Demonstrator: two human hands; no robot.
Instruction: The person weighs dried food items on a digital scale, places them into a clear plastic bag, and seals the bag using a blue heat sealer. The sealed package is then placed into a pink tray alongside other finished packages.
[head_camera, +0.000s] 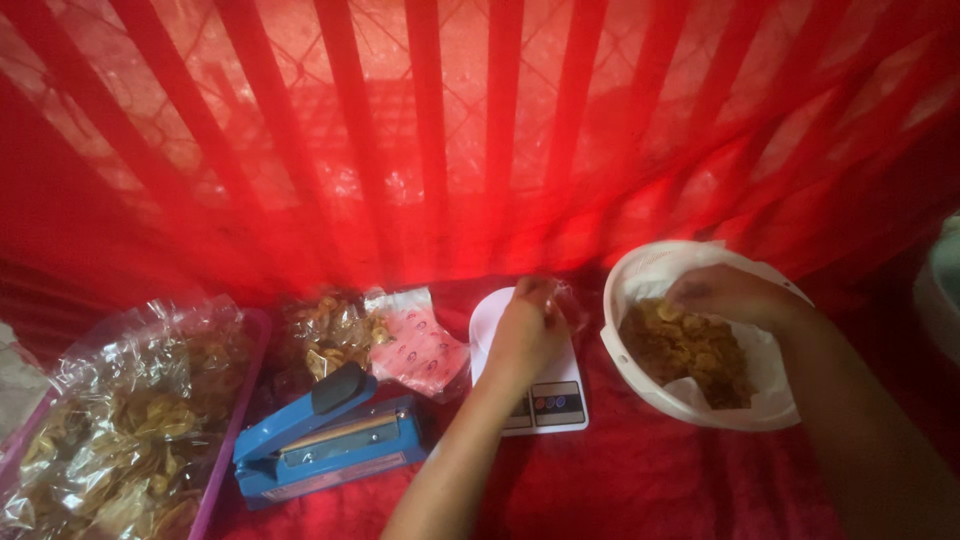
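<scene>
My left hand (525, 333) is over a small white kitchen scale (548, 405) and grips the mouth of a clear plastic bag (562, 300) that stands on it. My right hand (722, 294) reaches into a white round bowl (640, 385) lined with clear plastic and rests on the brown chips (690, 352) inside. Whether the fingers pinch any chips is hidden.
A blue heat sealer (325, 440) lies left of the scale. Behind it are filled chip bags (320, 335) and a stack of printed pink bags (420, 345). A purple tray (235, 420) of bagged chips is at far left. Red cloth covers everything.
</scene>
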